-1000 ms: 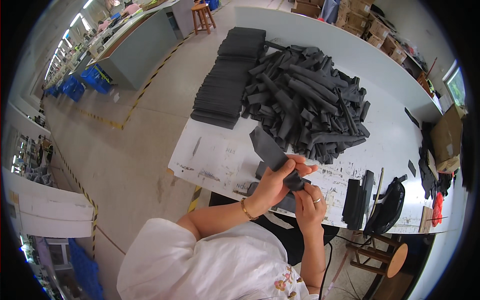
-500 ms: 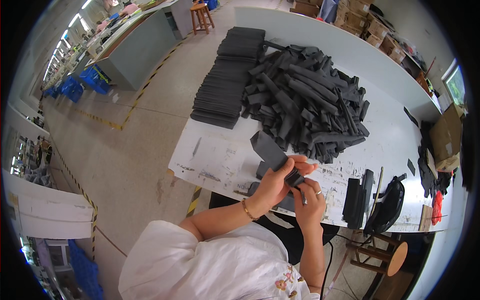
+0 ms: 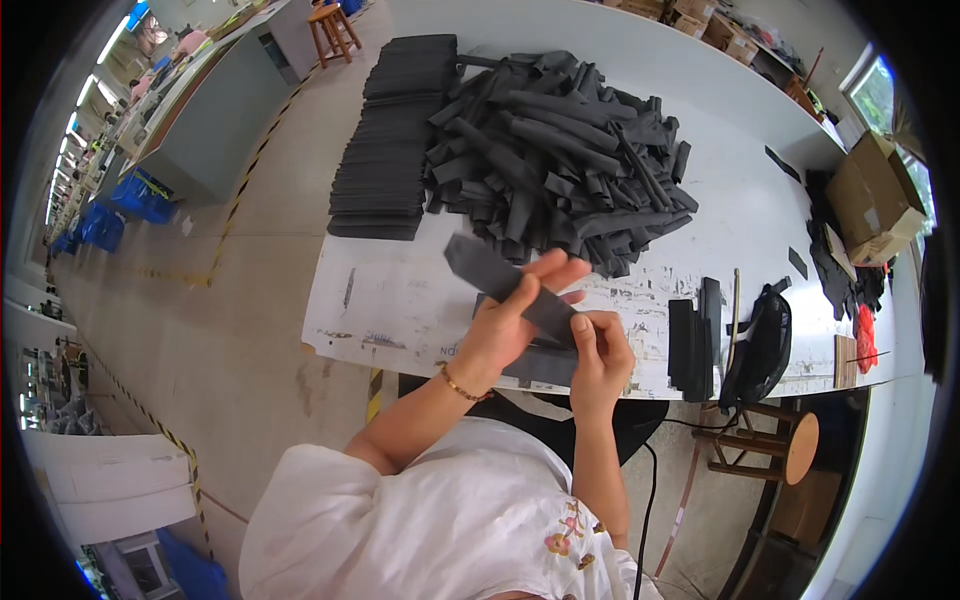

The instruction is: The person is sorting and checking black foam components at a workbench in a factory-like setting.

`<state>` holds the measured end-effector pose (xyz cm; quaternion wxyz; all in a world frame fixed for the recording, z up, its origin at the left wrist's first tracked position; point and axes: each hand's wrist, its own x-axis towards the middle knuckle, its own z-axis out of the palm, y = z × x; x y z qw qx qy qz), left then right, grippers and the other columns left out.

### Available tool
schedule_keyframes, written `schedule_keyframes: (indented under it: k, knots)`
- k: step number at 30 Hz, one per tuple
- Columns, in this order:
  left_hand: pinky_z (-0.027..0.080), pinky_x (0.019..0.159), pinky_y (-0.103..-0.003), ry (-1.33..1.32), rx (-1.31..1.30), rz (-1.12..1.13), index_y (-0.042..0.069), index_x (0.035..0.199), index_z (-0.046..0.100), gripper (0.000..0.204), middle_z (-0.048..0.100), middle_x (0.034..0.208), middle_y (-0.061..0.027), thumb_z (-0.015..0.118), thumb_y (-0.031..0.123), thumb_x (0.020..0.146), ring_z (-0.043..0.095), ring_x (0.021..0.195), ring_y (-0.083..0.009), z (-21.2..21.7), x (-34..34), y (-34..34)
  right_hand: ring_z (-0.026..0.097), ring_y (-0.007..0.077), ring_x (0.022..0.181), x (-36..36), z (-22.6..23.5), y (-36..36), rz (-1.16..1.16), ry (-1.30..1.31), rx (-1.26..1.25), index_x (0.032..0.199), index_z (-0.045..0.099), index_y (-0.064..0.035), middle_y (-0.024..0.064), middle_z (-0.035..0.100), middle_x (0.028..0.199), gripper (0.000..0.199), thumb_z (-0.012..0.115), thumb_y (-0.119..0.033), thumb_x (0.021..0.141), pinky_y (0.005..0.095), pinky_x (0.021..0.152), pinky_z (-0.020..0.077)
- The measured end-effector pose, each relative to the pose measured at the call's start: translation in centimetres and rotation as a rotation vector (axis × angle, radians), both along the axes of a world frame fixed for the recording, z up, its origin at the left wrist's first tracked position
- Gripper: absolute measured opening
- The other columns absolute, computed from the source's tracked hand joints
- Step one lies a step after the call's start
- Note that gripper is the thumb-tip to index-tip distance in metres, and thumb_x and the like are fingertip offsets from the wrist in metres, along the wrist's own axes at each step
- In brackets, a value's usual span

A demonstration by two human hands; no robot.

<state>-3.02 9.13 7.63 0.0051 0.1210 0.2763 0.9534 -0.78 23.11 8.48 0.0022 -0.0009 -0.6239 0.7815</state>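
Note:
A flat dark grey fabric strip [image 3: 490, 272] with a pointed far end stretches between my two hands, above the near edge of the table. My left hand [image 3: 508, 322] pinches its middle between thumb and fingers, the other fingertips reaching past it. At the strip's near end, my right hand [image 3: 602, 358] grips with thumb and bent fingers. More dark grey fabric [image 3: 540, 366] lies on the table beneath my hands, partly hidden by them. Beyond them is a big loose heap of dark strips [image 3: 560, 150], and left of it a neat overlapping row of flat strips [image 3: 385, 140].
On the white table [image 3: 400, 290], a few dark strips [image 3: 694, 335], a thin stick [image 3: 736, 310] and a black bag [image 3: 762, 345] lie to the right. A cardboard box [image 3: 872, 200] and a red bag [image 3: 866, 330] are farther right. A wooden stool [image 3: 798, 448] stands below the table edge.
The strip was bent near my right hand and now lies straight and flat between both hands. My right hand has turned, its thumb now on top. The whole view has shifted.

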Motion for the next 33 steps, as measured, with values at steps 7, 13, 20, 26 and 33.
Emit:
schedule_keyframes:
  k: [7, 13, 20, 26, 33]
  knots:
    - [0.057, 0.084, -0.04, -0.258, -0.131, 0.305, -0.001, 0.101, 0.064, 0.028, 0.07, 0.093, -0.0176, 0.058, 0.026, 0.098, 0.07, 0.092, -0.0311, -2.9, 0.6, -4.9, 0.058, 0.0175, 0.073, 0.2, -0.3, 1.6, -0.188, 0.538, 0.539, 0.087, 0.067, 0.0013, 0.0086, 0.062, 0.083, 0.008, 0.072, 0.003, 0.082, 0.0258, 0.065, 0.045]
    - [0.057, 0.086, -0.041, -0.288, -0.013, 0.234, 0.0, 0.111, 0.061, 0.036, 0.068, 0.102, -0.0203, 0.051, 0.033, 0.101, 0.069, 0.094, -0.034, -0.3, 0.7, -4.5, 0.054, 0.0124, 0.079, -0.3, -2.0, 2.0, -0.194, 0.363, 0.304, 0.086, 0.065, 0.0015, 0.0046, 0.06, 0.085, 0.005, 0.069, -0.001, 0.087, 0.023, 0.07, 0.0427]
    - [0.057, 0.08, -0.038, -0.053, -0.578, 0.357, 0.0, 0.121, 0.049, 0.029, 0.061, 0.108, -0.0178, 0.058, 0.011, 0.096, 0.068, 0.091, -0.0273, -0.7, 1.8, -5.5, 0.044, 0.0067, 0.074, -1.0, -1.9, 2.6, -0.209, 0.229, 0.17, 0.082, 0.063, 0.0013, -0.0009, 0.055, 0.079, 0.012, 0.066, -0.006, 0.091, 0.021, 0.068, 0.0337]
    - [0.057, 0.073, -0.032, -0.086, -0.41, 0.498, 0.0, 0.122, 0.049, 0.036, 0.063, 0.107, -0.0136, 0.065, 0.008, 0.091, 0.068, 0.079, -0.0215, -0.4, 0.4, -7.2, 0.045, 0.0076, 0.075, -1.1, -2.6, 3.1, -0.202, 0.302, 0.244, 0.083, 0.064, 0.0012, -0.0002, 0.055, 0.082, 0.01, 0.067, -0.005, 0.09, 0.0218, 0.068, 0.0345]
    - [0.058, 0.071, -0.029, -0.181, -0.706, 0.179, -0.006, 0.092, 0.069, 0.018, 0.069, 0.086, -0.0103, 0.069, 0.012, 0.089, 0.068, 0.076, -0.0181, -0.2, 0.5, -8.9, 0.052, 0.0125, 0.082, -0.5, -1.7, 3.3, -0.137, 0.442, 0.382, 0.087, 0.065, 0.0026, 0.004, 0.059, 0.086, 0.005, 0.07, 0.002, 0.085, 0.0233, 0.075, 0.0418]
